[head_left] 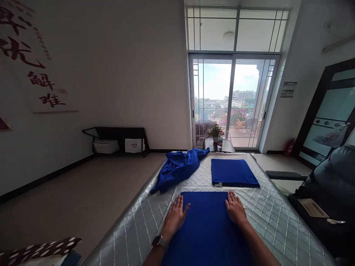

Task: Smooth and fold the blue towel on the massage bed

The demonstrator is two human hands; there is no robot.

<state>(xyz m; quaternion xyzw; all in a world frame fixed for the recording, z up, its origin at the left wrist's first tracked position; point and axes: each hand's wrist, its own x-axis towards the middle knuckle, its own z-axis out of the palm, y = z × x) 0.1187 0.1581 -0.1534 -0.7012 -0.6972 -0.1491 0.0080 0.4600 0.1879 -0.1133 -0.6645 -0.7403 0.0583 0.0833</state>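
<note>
Flat rectangular blue cloth [205, 231], lower ctr. of frame, is touched near far corners by L hand [174, 217] & R hand [236, 210]; grip flat, fingers tog., thumbs out, nothing pinched. Could be skewed/creased on silver quilted cover [280, 225] if pushed unevenly.

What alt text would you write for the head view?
A person's left hand and right hand rest at the far corners of a flat blue cloth on a silver quilted cover. Beyond lie a folded blue cloth and a crumpled blue cloth, before glass doors.
</note>
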